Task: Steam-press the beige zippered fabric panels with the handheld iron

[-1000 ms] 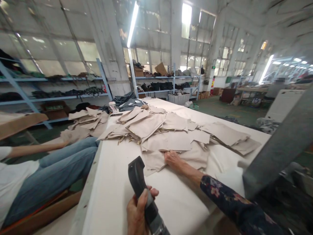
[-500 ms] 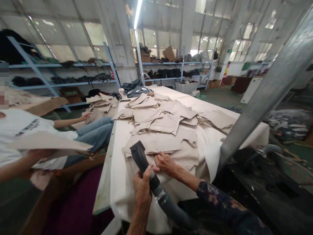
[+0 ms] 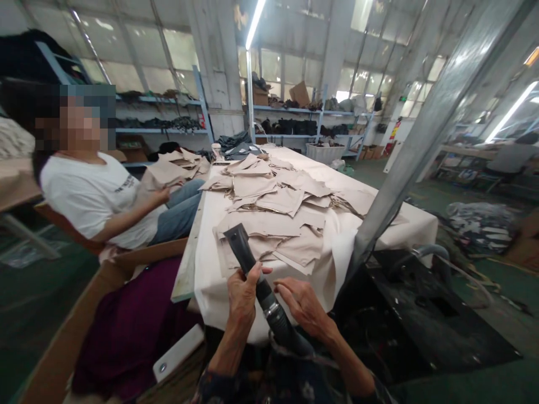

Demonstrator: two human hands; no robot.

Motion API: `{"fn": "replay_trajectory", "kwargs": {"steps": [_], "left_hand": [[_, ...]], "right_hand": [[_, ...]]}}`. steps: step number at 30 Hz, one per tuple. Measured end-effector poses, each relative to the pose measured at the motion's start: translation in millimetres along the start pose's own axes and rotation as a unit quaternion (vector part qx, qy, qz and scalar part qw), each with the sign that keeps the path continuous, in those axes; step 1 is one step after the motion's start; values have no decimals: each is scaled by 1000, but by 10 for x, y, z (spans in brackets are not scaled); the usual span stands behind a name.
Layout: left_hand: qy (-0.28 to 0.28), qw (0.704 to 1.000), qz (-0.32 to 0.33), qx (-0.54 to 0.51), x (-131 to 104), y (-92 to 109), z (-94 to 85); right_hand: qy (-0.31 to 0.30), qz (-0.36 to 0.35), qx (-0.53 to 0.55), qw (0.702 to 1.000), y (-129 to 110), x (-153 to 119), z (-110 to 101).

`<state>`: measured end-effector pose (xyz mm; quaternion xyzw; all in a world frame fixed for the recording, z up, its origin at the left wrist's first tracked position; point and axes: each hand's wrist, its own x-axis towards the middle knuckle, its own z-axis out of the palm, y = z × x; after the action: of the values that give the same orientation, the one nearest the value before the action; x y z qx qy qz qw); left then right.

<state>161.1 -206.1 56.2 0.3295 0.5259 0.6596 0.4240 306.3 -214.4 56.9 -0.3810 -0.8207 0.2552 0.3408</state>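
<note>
My left hand is wrapped around a black vacuum hose nozzle, its thumb lying along the top. The flat mouth of the nozzle points away from me, above beige fabric pieces on the table. A ribbed grey hose runs from the nozzle down toward my body. Just right of the hose, my right hand is closed, with thumb and fingers pressed together near the table's front edge. Whatever it may hold is too small or hidden to make out.
A co-worker in a white shirt sits at the left, handling beige fabric. A cardboard box with purple cloth stands at lower left. A metal post rises at the table's right, beside a black machine. Loaded shelves line the back.
My right hand has drawn back from the fabric pieces toward me, beside the hose. The nozzle stays in my left hand. The view has turned left, and the co-worker's hands have moved.
</note>
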Motion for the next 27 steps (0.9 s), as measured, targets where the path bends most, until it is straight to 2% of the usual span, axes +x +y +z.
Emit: {"fn": "replay_trajectory", "kwargs": {"steps": [4, 8, 11, 14, 17, 19, 21, 22, 23, 24, 26, 27], "left_hand": [[-41, 999, -1, 32, 5, 84, 99], [-62, 997, 11, 43, 169, 170, 187], [-82, 995, 4, 53, 325, 160, 252], [-118, 991, -23, 59, 436, 115, 321], [-189, 979, -36, 69, 506, 100, 359], [-276, 957, -40, 82, 590, 115, 339], [-351, 932, -41, 84, 767, 140, 286], [-360, 928, -46, 79, 904, 151, 257], [-344, 935, -57, 67, 1075, 159, 233], [-303, 949, -79, 45, 1278, 163, 218], [-173, 974, -144, -33, 1757, 155, 232], [-128, 972, -176, -94, 2014, 142, 260]], "right_hand": [[-10, 64, 86, 994, -94, -86, -41], [3, 81, 173, 982, -63, 129, -89], [-24, 73, 216, 973, -50, 327, -120], [-51, 97, 256, 960, -33, 492, -135], [-40, 147, 303, 941, 5, 612, -180], [-31, 186, 324, 927, 62, 662, -230], [-28, 216, 343, 914, 160, 694, -281], [-27, 225, 358, 906, 223, 705, -303], [-26, 231, 373, 898, 291, 716, -321], [-28, 236, 387, 891, 362, 726, -338], [-40, 245, 406, 880, 493, 744, -368], [-50, 251, 410, 875, 546, 750, -385]]}}
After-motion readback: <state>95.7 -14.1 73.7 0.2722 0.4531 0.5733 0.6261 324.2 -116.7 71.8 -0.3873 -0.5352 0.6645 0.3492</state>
